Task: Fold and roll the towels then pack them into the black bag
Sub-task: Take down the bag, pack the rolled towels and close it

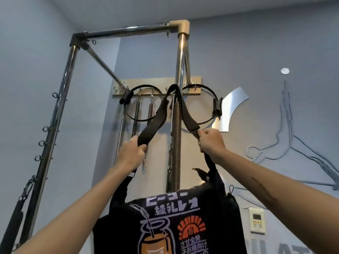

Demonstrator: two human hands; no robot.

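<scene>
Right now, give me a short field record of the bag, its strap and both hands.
bag: black bag with printed drink graphic, hanging below the hands
strap: dark strap looped over a hook on the wooden wall rack
left hand: left hand grips the strap's left side
right hand: right hand grips the strap's right side
towels: none in view

The frame (180, 57) is polished metal, glossy and smooth, with a matt beige plastic corner joint (180, 26). The long spring (176, 143) is dull coiled metal. The strap (161, 114) is matt woven cloth. The black bag (176, 226) is soft matt cloth with a printed picture. The wall board (157, 83) looks like pale wood.
</scene>
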